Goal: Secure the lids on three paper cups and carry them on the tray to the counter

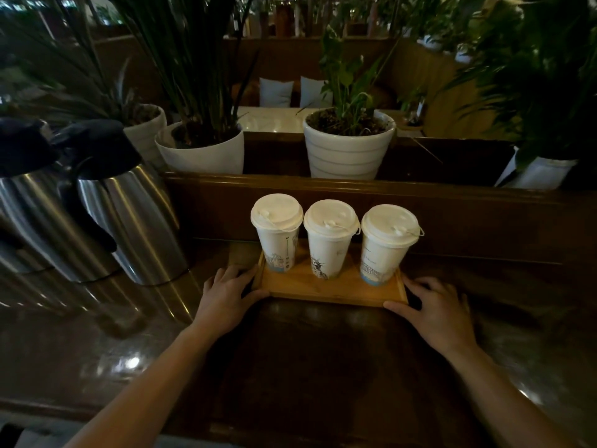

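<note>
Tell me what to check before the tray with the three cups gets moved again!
1. Lids on all cups: left cup, middle cup and right cup each wear a white lid. Ok.
2. Lids pressed fully tight: cannot tell from above.
3. Cups standing upright on the wooden tray: ok.
4. Left hand at the tray's left end: touching it, ok.
5. Right hand at the tray's right end: touching it, ok.
6. Room on the left: two steel jugs stand close by, so mind that side. Not ok for swinging left.
</note>
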A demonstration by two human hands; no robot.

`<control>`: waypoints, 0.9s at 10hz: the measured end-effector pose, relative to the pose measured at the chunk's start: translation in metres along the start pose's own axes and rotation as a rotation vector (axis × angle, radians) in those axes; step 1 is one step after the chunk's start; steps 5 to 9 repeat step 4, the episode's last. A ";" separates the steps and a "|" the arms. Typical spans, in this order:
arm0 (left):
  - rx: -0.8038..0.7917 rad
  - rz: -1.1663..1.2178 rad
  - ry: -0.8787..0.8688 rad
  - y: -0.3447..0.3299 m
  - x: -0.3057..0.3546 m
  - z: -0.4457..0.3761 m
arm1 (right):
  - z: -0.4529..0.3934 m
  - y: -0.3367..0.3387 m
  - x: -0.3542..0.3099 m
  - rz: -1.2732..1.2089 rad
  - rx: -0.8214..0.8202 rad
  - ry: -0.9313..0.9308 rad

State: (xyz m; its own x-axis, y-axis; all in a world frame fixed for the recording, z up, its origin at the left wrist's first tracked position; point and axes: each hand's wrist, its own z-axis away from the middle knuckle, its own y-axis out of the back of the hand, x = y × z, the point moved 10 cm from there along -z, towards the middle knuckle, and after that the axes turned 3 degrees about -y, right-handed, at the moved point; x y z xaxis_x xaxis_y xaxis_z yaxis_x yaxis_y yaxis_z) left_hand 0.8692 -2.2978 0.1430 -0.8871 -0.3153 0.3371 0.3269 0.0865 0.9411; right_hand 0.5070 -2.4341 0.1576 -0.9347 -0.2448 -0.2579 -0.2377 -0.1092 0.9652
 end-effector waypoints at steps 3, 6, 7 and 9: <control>0.105 0.021 0.000 0.006 0.008 0.019 | 0.018 0.004 -0.009 0.003 0.037 0.051; 0.138 0.054 0.019 0.011 0.004 0.026 | 0.028 0.005 -0.011 0.005 0.069 0.057; 0.138 0.054 0.019 0.011 0.004 0.026 | 0.028 0.005 -0.011 0.005 0.069 0.057; 0.138 0.054 0.019 0.011 0.004 0.026 | 0.028 0.005 -0.011 0.005 0.069 0.057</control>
